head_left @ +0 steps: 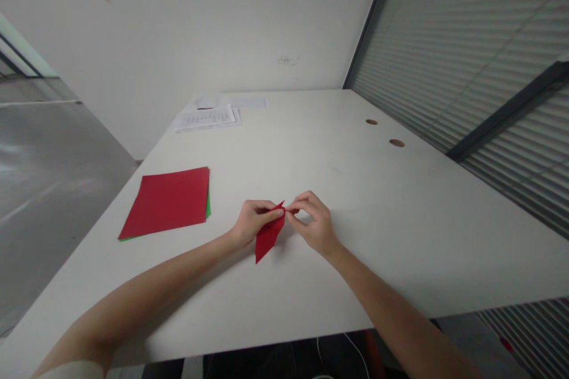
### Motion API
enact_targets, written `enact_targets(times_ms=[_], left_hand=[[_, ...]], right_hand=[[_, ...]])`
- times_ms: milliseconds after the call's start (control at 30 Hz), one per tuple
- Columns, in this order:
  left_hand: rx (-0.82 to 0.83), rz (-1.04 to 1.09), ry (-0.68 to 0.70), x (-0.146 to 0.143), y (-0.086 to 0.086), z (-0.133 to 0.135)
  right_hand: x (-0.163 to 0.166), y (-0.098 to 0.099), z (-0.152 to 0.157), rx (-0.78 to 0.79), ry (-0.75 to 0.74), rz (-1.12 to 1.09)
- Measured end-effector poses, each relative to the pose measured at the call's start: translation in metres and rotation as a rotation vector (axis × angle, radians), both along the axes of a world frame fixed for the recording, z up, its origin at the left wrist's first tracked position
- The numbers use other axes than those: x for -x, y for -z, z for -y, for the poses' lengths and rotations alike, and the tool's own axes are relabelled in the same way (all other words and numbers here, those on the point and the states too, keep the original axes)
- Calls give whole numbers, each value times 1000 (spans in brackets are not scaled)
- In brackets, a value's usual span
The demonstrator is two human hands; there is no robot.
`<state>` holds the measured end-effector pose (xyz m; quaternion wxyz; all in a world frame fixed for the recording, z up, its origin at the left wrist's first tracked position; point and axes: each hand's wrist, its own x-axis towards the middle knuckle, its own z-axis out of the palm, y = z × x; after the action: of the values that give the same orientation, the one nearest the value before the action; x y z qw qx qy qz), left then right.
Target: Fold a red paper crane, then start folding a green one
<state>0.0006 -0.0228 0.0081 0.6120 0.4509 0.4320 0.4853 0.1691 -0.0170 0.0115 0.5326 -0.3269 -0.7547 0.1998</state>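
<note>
A folded piece of red paper (pixel 269 238) is held up over the near middle of the white table, one pointed end hanging down toward me. My left hand (pixel 253 220) grips it from the left, thumb pressed on top near its upper edge. From the right, my right hand (pixel 313 222) pinches the paper's upper right edge between thumb and fingertips. The two hands' fingertips nearly meet there, and they hide part of the folds.
To the left lies a stack of square red paper sheets (pixel 171 201), with green paper (pixel 208 206) showing at its edge. Printed white sheets (pixel 207 118) lie at the table's (pixel 311 148) far left. Two round holes (pixel 397 143) sit near the right edge, beside window blinds (pixel 466 59).
</note>
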Motion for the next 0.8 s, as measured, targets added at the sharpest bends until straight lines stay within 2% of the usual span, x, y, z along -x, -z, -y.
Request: enact_targets(times_ms=[233,433,667,800], left_hand=[[74,72,-36,-1,-3,-1],[116,109,-32,-2,-5,0],[165,150,-55,0,-7,1],[153,162,-53,-1,-5,2]], right_hand=[[1,0,-1,118,-64,-48],[2,-2,1,156,-42,-51],[5,5,-2,429,-109,-276],[5,6,-2,521,-99,-285]])
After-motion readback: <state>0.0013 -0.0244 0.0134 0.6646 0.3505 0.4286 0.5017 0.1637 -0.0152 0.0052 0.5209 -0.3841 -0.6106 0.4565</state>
